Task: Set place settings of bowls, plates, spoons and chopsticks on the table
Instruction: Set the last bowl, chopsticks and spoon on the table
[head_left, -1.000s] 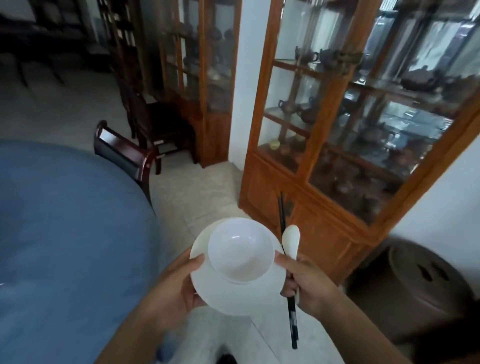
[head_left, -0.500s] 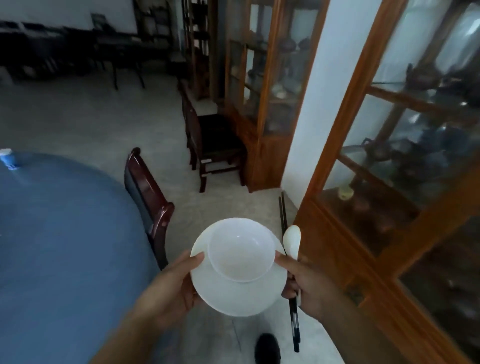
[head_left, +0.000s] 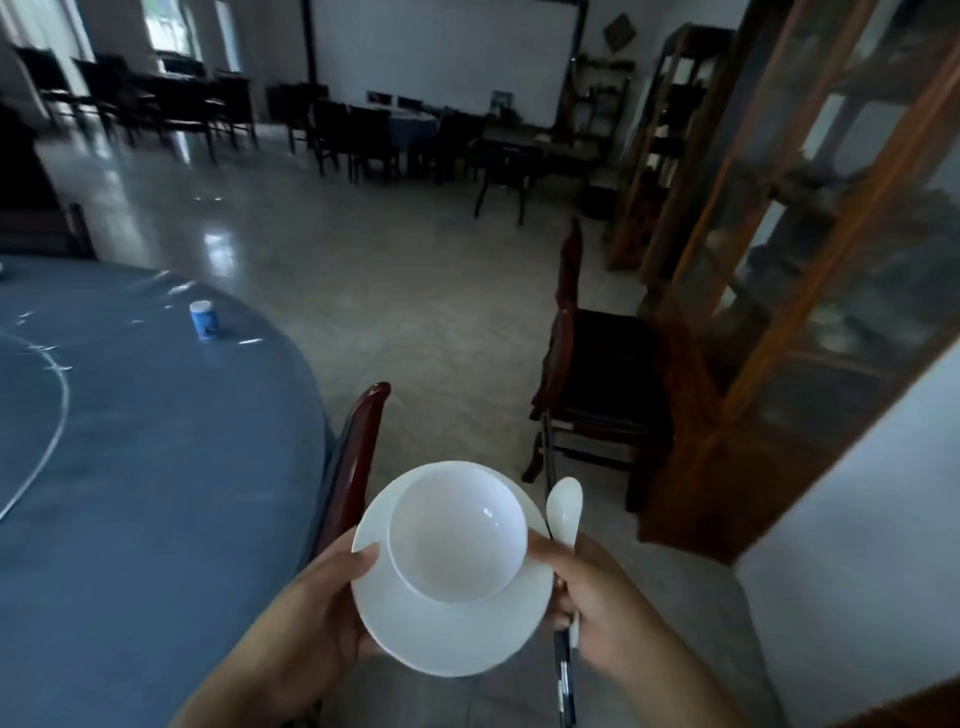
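- Bowl (head_left: 457, 535) is carried nested on a plate (head_left: 452, 636), in mid-air beside the blue worktop (head_left: 130, 467), so one setting travels together.
- Plate's rim is pinched by the left hand (head_left: 311, 613).
- Spoon (head_left: 565, 506) and chopsticks (head_left: 564, 675) are clamped in the right hand (head_left: 597, 597), whose fingers (head_left: 562, 618) are curled.
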